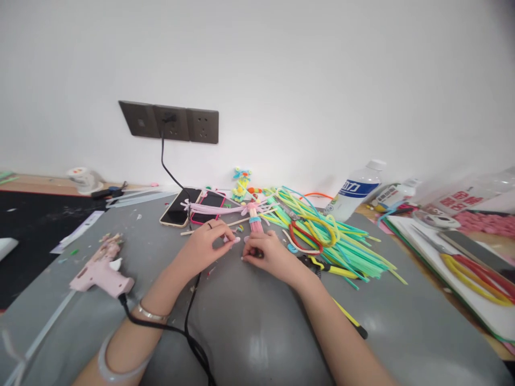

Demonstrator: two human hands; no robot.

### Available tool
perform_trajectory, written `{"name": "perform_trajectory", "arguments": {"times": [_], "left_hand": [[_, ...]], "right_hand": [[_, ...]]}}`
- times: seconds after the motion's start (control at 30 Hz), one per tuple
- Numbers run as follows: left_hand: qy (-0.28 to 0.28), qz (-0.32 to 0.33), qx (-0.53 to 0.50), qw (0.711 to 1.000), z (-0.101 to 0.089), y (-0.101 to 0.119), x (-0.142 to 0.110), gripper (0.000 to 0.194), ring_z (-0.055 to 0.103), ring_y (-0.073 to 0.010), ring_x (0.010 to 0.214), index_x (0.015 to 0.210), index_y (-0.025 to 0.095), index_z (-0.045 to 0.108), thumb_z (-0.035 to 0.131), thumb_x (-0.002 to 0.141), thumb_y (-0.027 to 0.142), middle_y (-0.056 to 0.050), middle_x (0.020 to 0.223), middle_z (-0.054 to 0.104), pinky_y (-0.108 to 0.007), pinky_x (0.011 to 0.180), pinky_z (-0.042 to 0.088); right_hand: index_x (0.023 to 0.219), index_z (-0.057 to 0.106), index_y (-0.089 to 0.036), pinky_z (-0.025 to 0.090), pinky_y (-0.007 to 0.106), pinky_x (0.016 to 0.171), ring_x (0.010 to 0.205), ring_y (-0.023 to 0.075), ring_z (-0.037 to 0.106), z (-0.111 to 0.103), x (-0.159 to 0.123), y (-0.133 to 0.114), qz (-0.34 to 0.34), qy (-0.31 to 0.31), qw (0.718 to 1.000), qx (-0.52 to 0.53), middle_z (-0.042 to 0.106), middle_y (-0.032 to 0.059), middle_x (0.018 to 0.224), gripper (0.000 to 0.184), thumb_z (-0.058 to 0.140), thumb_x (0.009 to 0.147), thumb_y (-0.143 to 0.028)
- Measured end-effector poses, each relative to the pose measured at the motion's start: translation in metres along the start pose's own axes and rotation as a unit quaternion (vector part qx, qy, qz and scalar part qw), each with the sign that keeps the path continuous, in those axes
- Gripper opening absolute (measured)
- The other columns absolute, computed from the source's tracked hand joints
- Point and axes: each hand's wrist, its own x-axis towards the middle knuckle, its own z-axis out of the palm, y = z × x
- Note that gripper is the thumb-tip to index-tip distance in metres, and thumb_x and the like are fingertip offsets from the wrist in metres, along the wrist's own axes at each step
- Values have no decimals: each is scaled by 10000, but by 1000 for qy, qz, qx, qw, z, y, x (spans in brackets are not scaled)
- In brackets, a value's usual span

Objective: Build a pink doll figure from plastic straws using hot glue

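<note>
A person sits at a grey table against a white wall, both forearms reaching in from the near edge. Just beyond the fingertips lies a pink fuzzy-stem bundle [256, 227], its length running nearly straight away from the person, the far end leaning slightly left. The right hand [272, 256] is nearer: its knuckles sit against or just in front of the bundle's near end, and from where I stand I can't tell whether they touch. The left hand [210, 244] is a little apart, to the left of that end.

The left thumb and fingertips are pinched together on a small pale-pink piece [232, 240]. The right hand is curled, with thumb and forefinger close together; what it grips, if anything, is hidden from me.

The bundle looks soft and plush, its pink strands side by side, with a bright blue band [255, 219] wrapped around it and a paler, peach-toned stretch above. Long lilac stems [206, 209] spread left from its far end, toward two phones [176, 209] (one has a vivid pink edge). A heap of green and yellow stems [354, 257] sprawls to the right; a pink glue gun [100, 272] lies well to the left.
</note>
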Motion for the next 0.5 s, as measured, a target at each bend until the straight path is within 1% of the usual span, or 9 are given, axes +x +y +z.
{"name": "perform_trajectory", "arguments": {"times": [0.07,0.17,0.27,0.33,0.37,0.4,0.43,0.5], "left_hand": [[-17,8,-2,1000,0,-1,-1,79,631,-173,880,874,198,628,590,886,130,-24,876,681,-296,807,499],[-52,19,-9,998,2,-1,-3,102,636,-179,912,860,203,636,594,881,113,-27,896,682,-301,819,499],[-109,25,-30,993,3,0,-3,100,637,-178,938,826,211,654,627,874,127,-17,899,690,-306,865,491],[-151,31,-57,986,3,1,-3,76,646,-171,920,812,215,668,658,870,167,-4,887,703,-319,926,474],[-161,30,-68,984,2,2,-3,65,650,-169,911,807,217,675,671,867,191,-1,880,709,-322,939,468],[-158,22,-75,984,1,3,-2,60,653,-169,901,805,217,680,677,865,213,-1,876,712,-320,930,470],[-140,4,-75,987,0,3,-2,66,655,-172,887,803,216,681,674,867,231,-5,870,711,-314,898,479],[-80,-49,-55,994,0,1,-1,101,654,-178,847,793,207,671,637,883,240,-15,852,702,-300,798,493]], "right_hand": [[750,647,-177,322,320,823,729,129,564,-2,0,3,4,1,1000,-2,588,-34,745,111,690,824,-108],[730,642,-174,353,289,751,657,120,530,-6,-1,11,14,41,999,3,579,-34,698,113,668,820,-113],[715,632,-171,355,259,645,617,120,502,-11,-1,17,17,86,996,23,567,-24,681,120,647,828,-137],[706,630,-172,348,251,617,612,120,494,-12,-1,19,18,96,995,27,555,-23,679,129,645,828,-136],[706,631,-174,345,249,612,615,120,493,-12,-1,19,18,97,995,26,552,-23,681,129,646,827,-133],[708,631,-176,342,249,610,616,119,492,-12,-1,18,17,99,995,24,551,-24,683,130,646,828,-130],[709,632,-178,341,249,610,616,118,491,-11,-1,18,15,100,995,23,552,-26,686,131,647,830,-129],[705,629,-180,340,250,610,608,114,490,-9,-1,18,13,101,995,22,554,-30,688,135,653,827,-128]]}}
